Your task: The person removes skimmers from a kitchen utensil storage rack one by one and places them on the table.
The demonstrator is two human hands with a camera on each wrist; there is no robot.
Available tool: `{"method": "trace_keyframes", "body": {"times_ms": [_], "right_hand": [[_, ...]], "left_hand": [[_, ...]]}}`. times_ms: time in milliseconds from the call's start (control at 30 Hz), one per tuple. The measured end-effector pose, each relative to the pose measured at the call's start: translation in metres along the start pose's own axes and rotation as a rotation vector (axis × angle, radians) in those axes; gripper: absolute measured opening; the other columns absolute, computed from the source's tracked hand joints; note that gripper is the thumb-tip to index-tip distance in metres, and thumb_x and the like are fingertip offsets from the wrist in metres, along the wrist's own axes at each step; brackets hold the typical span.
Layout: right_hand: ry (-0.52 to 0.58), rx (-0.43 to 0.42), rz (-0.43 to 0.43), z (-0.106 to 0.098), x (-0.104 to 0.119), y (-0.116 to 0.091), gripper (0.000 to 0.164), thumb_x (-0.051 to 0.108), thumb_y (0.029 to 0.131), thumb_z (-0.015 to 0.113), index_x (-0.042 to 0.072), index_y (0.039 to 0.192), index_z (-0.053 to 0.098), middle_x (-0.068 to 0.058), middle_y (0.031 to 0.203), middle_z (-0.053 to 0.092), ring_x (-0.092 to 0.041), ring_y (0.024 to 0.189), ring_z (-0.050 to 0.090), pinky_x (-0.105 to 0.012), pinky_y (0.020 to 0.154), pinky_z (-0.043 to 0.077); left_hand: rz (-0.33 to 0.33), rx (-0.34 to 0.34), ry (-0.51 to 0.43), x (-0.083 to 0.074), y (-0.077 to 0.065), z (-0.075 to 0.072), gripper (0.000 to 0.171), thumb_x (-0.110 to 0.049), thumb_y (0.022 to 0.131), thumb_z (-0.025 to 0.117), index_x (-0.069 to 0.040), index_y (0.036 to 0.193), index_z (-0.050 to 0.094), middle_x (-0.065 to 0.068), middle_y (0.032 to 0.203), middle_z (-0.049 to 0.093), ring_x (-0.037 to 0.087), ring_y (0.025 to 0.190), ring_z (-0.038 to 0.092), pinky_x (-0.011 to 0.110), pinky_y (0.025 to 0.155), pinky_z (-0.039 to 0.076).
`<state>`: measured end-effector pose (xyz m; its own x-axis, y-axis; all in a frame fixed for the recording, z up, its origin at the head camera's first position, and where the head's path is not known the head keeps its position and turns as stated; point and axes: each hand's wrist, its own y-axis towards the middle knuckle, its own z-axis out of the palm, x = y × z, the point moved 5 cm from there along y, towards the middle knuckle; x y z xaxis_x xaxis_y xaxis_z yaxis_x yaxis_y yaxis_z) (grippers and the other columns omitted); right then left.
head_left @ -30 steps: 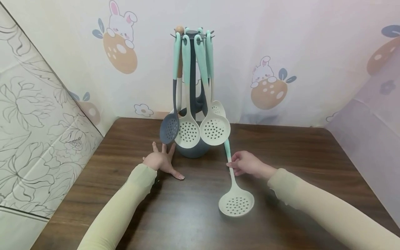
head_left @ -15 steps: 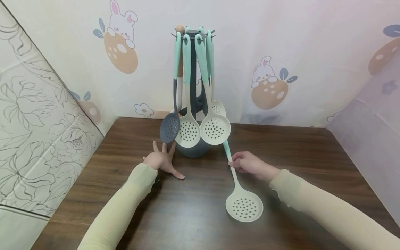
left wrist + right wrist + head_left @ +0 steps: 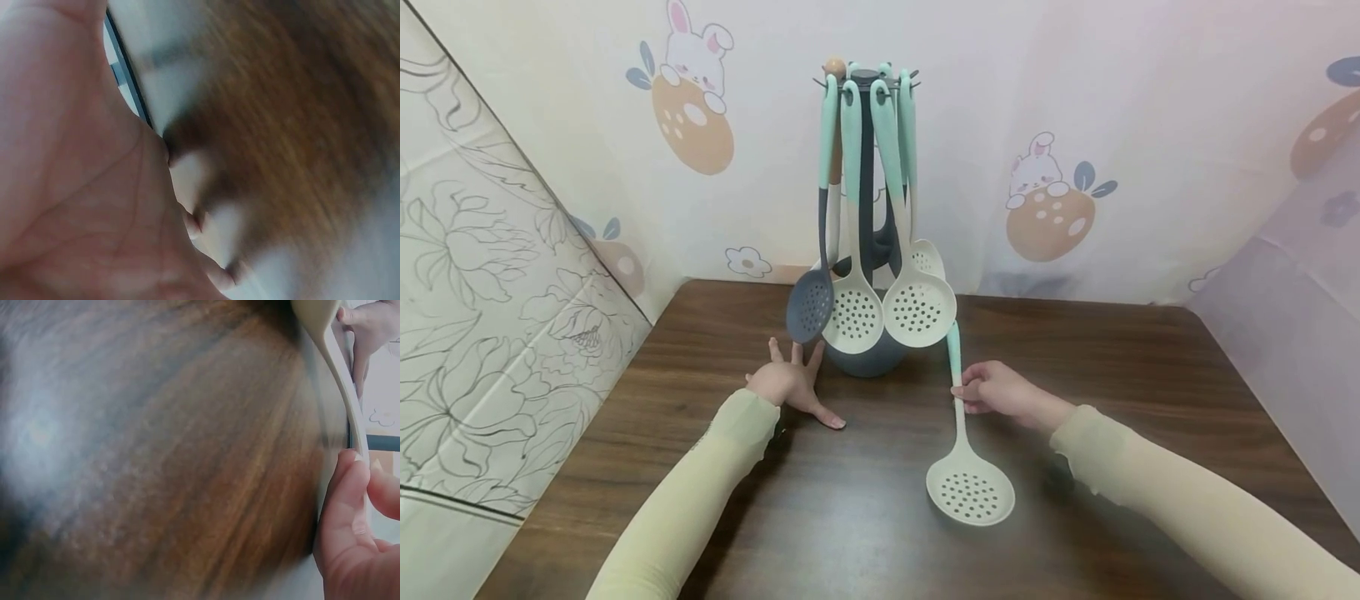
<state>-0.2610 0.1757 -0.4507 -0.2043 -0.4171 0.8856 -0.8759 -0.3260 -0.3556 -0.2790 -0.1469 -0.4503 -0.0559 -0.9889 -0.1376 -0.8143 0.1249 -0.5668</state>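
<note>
My right hand (image 3: 1003, 392) pinches the stem of a white skimmer (image 3: 970, 487) just below its mint-green grip. The skimmer's round, perforated bowl points toward me, over the table's front middle. In the right wrist view, thumb and fingers (image 3: 353, 481) meet at the pale stem (image 3: 342, 381). Palm down and fingers spread, my left hand (image 3: 790, 385) rests on the table left of a dark utensil stand (image 3: 867, 363). Its palm (image 3: 81, 175) fills much of the left wrist view. From the stand hang a grey skimmer (image 3: 809, 307) and two white skimmers (image 3: 853, 321).
More utensils hang behind, including one with a wooden handle (image 3: 836, 158). The brown wooden table (image 3: 1112, 358) ends at a wall covering (image 3: 955, 150) printed with rabbits. A flower-patterned panel (image 3: 497, 275) borders its left side.
The skimmer's bowl swings right, then back left, while its handle end shifts to the right. My right hand moves slightly right, still pinching the stem. My left hand stays in place.
</note>
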Motion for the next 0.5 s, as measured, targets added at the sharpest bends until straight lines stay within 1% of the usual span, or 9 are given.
{"method": "trace_keyframes", "body": {"times_ms": [167, 367, 500], "right_hand": [[0.006, -0.004, -0.005, -0.0011, -0.0010, 0.0003, 0.017, 0.003, 0.095, 0.064, -0.011, 0.102, 0.057, -0.013, 0.086, 0.062, -0.016, 0.074, 0.062, -0.030, 0.072, 0.056], [-0.016, -0.019, 0.005, -0.0025, -0.0024, 0.0007, 0.021, 0.005, 0.095, 0.066, -0.011, 0.104, 0.058, -0.013, 0.086, 0.064, -0.017, 0.075, 0.063, -0.031, 0.074, 0.056], [-0.035, -0.034, 0.014, -0.0039, -0.0038, 0.0014, 0.022, 0.006, 0.094, 0.068, -0.011, 0.104, 0.059, -0.012, 0.083, 0.066, -0.016, 0.074, 0.064, -0.031, 0.072, 0.057]], "left_hand": [[0.001, 0.006, -0.007, -0.0007, -0.0002, 0.0002, 0.152, -0.085, 0.047, 0.077, -0.027, 0.160, -0.008, 0.015, 0.163, -0.019, 0.051, 0.140, -0.028, 0.085, 0.093, 0.014], [0.000, 0.013, -0.011, -0.0008, 0.0004, 0.0010, 0.152, -0.084, 0.047, 0.077, -0.027, 0.160, -0.007, 0.015, 0.163, -0.019, 0.051, 0.139, -0.028, 0.085, 0.093, 0.013], [-0.001, 0.012, -0.005, -0.0010, 0.0016, 0.0012, 0.152, -0.085, 0.047, 0.077, -0.027, 0.160, -0.008, 0.015, 0.163, -0.021, 0.051, 0.139, -0.029, 0.085, 0.093, 0.013]]}}
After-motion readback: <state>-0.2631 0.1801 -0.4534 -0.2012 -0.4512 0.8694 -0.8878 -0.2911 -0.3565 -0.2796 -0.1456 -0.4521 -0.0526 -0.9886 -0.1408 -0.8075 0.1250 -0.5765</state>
